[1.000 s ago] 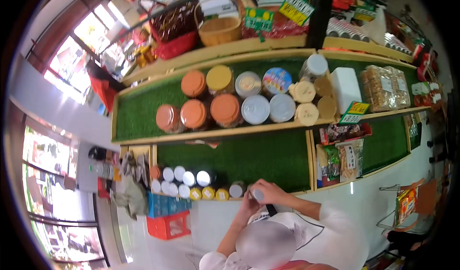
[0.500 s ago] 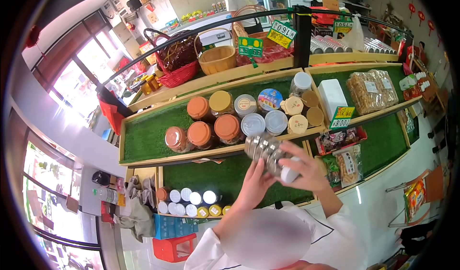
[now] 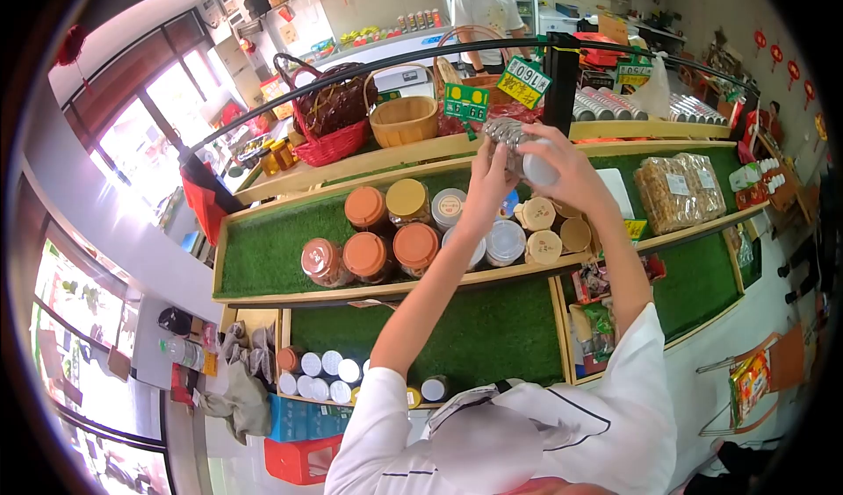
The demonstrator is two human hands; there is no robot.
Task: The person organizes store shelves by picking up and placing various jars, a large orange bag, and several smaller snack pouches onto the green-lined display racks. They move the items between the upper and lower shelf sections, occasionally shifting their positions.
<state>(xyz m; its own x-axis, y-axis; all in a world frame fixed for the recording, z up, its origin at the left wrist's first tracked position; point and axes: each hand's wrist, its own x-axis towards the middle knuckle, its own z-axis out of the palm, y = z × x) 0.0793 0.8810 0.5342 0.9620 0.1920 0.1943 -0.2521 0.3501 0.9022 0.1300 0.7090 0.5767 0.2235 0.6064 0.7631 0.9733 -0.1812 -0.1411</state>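
Both hands hold a clear ribbed plastic jar with a white lid, tilted, above the back of the upper shelf. My left hand grips its near left side. My right hand wraps over the lid end from the right. The jar's contents look dark grey and are too blurred to name. Below the hands stand jars with orange lids, a gold-lidded jar, clear-lidded jars and containers with cream lids. My forearms partly hide some of them.
A black rail runs behind the shelf, with baskets and green price tags there. White-lidded jars stand on the lower green shelf. Bagged snacks lie at right. A person stands beyond.
My hands have lifted the jar up and away, from the shelf's front edge to over its back, arms stretched out. The person beyond appears further right in view.
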